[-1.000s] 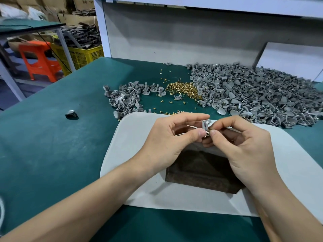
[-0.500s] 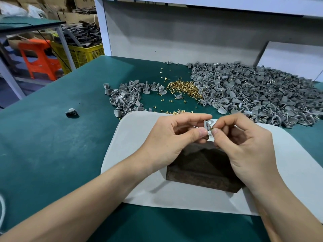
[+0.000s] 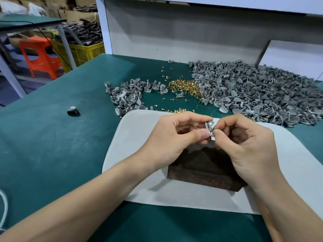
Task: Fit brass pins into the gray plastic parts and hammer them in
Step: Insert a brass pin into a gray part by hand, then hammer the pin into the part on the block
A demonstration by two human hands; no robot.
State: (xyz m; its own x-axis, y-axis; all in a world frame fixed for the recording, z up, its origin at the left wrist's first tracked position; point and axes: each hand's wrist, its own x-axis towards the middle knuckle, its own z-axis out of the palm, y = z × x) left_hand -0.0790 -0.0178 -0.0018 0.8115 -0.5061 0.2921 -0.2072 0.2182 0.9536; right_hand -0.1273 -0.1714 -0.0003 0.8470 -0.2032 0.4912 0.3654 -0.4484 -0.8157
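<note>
My left hand [image 3: 176,137] pinches a small gray plastic part [image 3: 209,125] between thumb and forefinger, held above a dark block [image 3: 206,166]. My right hand [image 3: 244,145] meets it from the right, thumb and forefinger closed on a brass pin [image 3: 213,129] pressed against the part. Most of the pin is hidden by my fingertips. A heap of loose brass pins [image 3: 185,86] lies at the back, between a small pile of gray parts [image 3: 127,96] on the left and a large pile of gray parts [image 3: 258,91] on the right.
The dark block rests on a pale gray mat [image 3: 139,180] on the green table [image 3: 52,145]. One stray gray part [image 3: 73,109] lies to the left. A white cord [image 3: 3,210] shows at the left edge. An orange stool [image 3: 41,56] and yellow crate [image 3: 83,53] stand beyond the table.
Both hands have stayed together over the block, lifting slightly. The right fingertips have shifted a little on the part as the pin is pressed at it.
</note>
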